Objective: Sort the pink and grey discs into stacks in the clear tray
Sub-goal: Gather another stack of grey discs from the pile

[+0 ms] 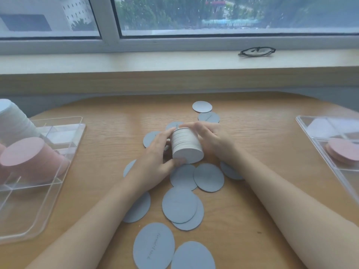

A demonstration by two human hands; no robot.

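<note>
Both hands hold a stack of grey discs (186,145) tipped on its side above the table's middle. My left hand (155,154) grips its left side, thumb under the near face. My right hand (211,139) wraps the right side. Several loose grey discs (179,204) lie flat on the table around and in front of the hands. At the left stands the clear tray (48,183), which holds a tall pink stack (29,156) and a pale grey stack (11,123) behind it.
A second clear tray (318,123) at the right edge holds a few pink discs (343,151). Folded glasses (256,51) lie on the windowsill behind the wooden table (262,191). The wall under the sill bounds the table's far edge.
</note>
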